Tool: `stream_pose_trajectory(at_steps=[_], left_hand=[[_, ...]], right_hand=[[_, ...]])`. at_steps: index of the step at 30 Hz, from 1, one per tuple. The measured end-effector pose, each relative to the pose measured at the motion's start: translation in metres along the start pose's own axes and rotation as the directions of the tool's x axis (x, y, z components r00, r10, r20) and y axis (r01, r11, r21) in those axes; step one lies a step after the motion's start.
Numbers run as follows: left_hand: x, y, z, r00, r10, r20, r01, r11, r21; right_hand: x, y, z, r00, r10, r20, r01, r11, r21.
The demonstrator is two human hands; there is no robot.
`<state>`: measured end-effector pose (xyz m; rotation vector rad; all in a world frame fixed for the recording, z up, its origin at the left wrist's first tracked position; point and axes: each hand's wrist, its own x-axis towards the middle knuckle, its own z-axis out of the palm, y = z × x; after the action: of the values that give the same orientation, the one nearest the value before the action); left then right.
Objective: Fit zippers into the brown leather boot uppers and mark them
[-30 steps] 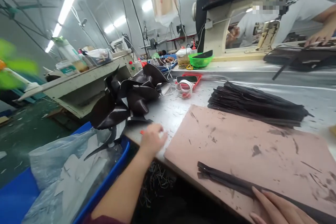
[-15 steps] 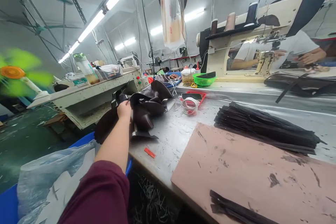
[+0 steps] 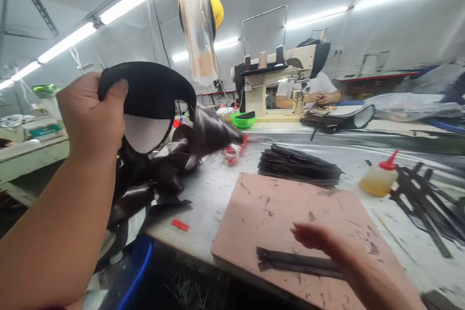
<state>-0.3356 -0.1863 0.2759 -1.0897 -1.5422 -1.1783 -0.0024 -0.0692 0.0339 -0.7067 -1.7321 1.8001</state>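
Observation:
Raised at the left, my left hand [image 3: 95,111] is closed on a curved black leather piece [image 3: 150,89], thumb in front. The piece has a whitish patch on its lower part, and a glossy dark brown stretch trails from it to the right, blurred. Below lies a pile of dark brown leather pieces [image 3: 169,177] at the table's left edge. My right hand [image 3: 323,244], smeared a little by motion, hovers over a pink board [image 3: 250,213] with fingers stretched out and nothing in them. Close by it, a bundle of black strips [image 3: 279,257] lies on the board.
A thick stack of black strips [image 3: 298,167] lies behind the board. At right stand a red-tipped bottle [image 3: 378,179] and loose dark strips [image 3: 421,203]. A sewing machine [image 3: 271,85] and a green basket [image 3: 243,121] are behind; a co-worker's hands [image 3: 319,98] show beyond.
My left hand has come up from the pile with the black leather piece. My right hand has entered over the pink board. The view has swung to the right.

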Motion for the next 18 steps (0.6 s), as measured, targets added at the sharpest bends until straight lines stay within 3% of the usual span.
stream_pose_trajectory(at_steps=[3, 5, 7, 9, 12, 15, 18], left_hand=[[-0.024, 0.034, 0.009, 0.988, -0.134, 0.081, 0.150, 0.956, -0.251], [-0.044, 0.052, 0.023, 0.967, -0.219, 0.126, 0.253, 0.823, -0.508], [-0.062, 0.066, 0.042, 0.950, -0.276, 0.146, 0.296, 0.646, -0.704], [-0.073, 0.075, 0.063, 0.939, -0.301, 0.164, 0.307, 0.527, -0.792], [-0.078, 0.082, 0.095, 0.927, -0.310, 0.212, 0.328, 0.389, -0.861], [-0.076, 0.085, 0.120, 0.895, -0.312, 0.318, 0.400, 0.248, -0.882], [-0.077, 0.088, 0.141, 0.858, -0.280, 0.431, 0.494, 0.225, -0.840]], right_hand=[[0.006, -0.018, 0.017, 0.959, 0.067, 0.275, -0.198, 0.852, 0.484], [0.003, -0.017, 0.026, 0.939, 0.021, 0.342, -0.254, 0.715, 0.652], [-0.002, -0.013, 0.028, 0.974, -0.045, 0.223, -0.150, 0.609, 0.779], [-0.008, -0.011, 0.017, 0.996, -0.094, 0.011, 0.044, 0.563, 0.825], [-0.011, -0.015, -0.019, 0.958, -0.120, -0.259, 0.274, 0.638, 0.719], [-0.007, -0.016, -0.058, 0.920, -0.035, -0.390, 0.278, 0.758, 0.590], [0.002, -0.008, -0.073, 0.933, 0.055, -0.357, 0.175, 0.796, 0.580]])
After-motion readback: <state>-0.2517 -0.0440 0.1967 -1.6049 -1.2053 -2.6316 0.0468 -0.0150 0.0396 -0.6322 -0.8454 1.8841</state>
